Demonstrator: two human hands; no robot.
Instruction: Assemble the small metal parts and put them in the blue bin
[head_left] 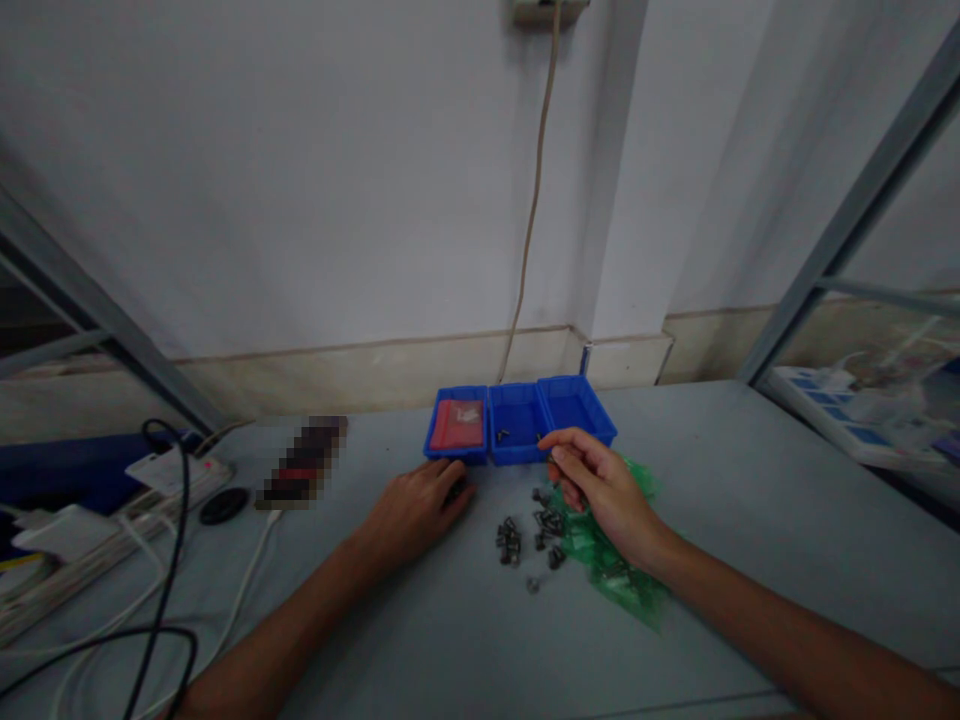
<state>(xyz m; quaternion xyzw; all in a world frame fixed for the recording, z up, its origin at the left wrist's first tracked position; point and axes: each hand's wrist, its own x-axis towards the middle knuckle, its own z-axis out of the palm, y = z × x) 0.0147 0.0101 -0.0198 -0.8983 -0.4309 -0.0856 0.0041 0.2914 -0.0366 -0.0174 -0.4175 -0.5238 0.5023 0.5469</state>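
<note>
My left hand (420, 508) rests on the table in front of the left blue bin, fingers curled in. Something dark shows between its thumb and fingers, too shaded to name. My right hand (600, 492) hovers at the front right corner of the middle blue bin (517, 408), fingers closed in a pinch; what they hold is too small to tell. Inside that bin lie a few small metal pieces (502, 435). Small dark metal parts, perhaps screws, form one pile (508, 541) and another (549, 522) between my hands. Under my right hand spreads a green plastic bag (622, 580).
The left bin (430, 440) holds a red packet (457, 425); the right bin (576, 400) adjoins the middle one. A pixelated phone-like object (304, 465) and a black disc (223, 506) lie left, beside a power strip (82, 545) and cables. Metal frames flank the table.
</note>
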